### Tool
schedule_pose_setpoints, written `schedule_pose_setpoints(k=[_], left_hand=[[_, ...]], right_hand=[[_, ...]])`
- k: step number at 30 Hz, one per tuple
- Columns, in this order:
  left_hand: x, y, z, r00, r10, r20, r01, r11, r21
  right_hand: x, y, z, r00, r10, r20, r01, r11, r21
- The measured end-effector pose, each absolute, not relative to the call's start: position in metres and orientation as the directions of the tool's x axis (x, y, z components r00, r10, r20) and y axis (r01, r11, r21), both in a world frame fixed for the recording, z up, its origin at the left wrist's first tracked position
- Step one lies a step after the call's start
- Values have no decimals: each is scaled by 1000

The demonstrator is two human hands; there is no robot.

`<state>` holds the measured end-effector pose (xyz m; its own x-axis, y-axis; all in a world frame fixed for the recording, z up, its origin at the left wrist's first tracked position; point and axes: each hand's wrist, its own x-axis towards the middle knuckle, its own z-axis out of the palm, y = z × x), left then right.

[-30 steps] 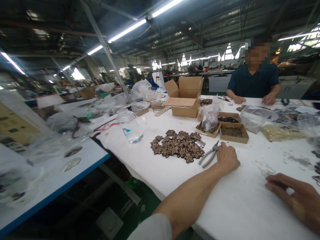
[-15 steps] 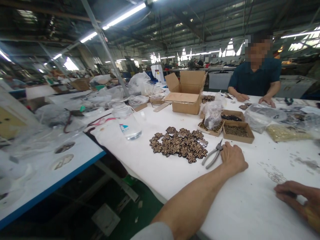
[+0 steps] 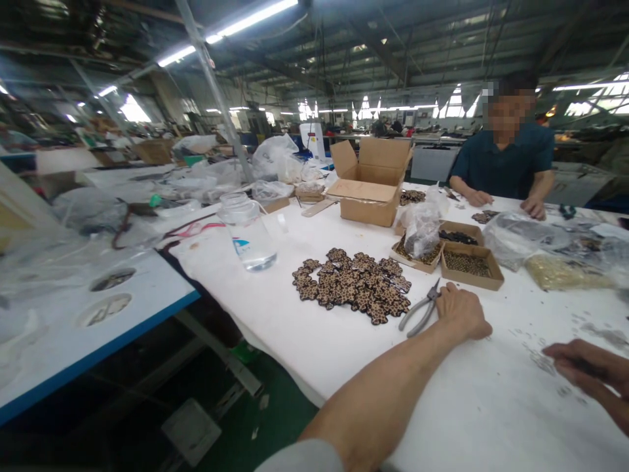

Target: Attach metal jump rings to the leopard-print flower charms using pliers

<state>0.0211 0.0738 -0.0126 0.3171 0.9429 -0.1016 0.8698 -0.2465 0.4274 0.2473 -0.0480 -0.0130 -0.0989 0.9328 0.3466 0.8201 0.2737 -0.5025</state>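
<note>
My left hand [image 3: 462, 311] rests on the white table [image 3: 275, 298] with its fingers bent and pressed together; whatever they hold, if anything, is hidden. Just left of it lie grey-handled pliers [image 3: 422, 308], their jaws pointing away from me. Farther left is a heap of leopard-print, flower-shaped pieces [image 3: 356, 285] with dark edges. At the right edge my right hand [image 3: 590, 373] is partly in view, its fingers closed over something dark that I cannot make out. Its fingertips are beside scattered small metal rings [image 3: 543, 359].
Beyond my left hand are small cartons of studs [image 3: 472, 263] and dark parts, and a plastic bag [image 3: 421, 229]. An open cardboard box [image 3: 368, 206] and a water jar [image 3: 250, 239] stand farther back. Across the table sits a person [image 3: 506, 157], hands on the tabletop.
The view has shifted slightly. My right hand has moved up over the rings, and its fingers look closer together. My left hand remains beside the pliers.
</note>
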Motion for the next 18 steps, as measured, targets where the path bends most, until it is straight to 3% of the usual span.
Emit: schedule_pose_setpoints(k=[4, 9, 18], left_hand=[[20, 72, -14, 295, 953, -70, 868, -237, 437], [20, 67, -17, 231, 972, -51, 898, -193, 396], [27, 77, -7, 265, 961, -84, 910, -220, 353]], right_hand=[[224, -28, -2, -71, 940, 335, 811, 250, -529], [184, -20, -30, 22, 887, 461, 729, 302, -615], [173, -35, -59, -134, 791, 597, 655, 523, -546]])
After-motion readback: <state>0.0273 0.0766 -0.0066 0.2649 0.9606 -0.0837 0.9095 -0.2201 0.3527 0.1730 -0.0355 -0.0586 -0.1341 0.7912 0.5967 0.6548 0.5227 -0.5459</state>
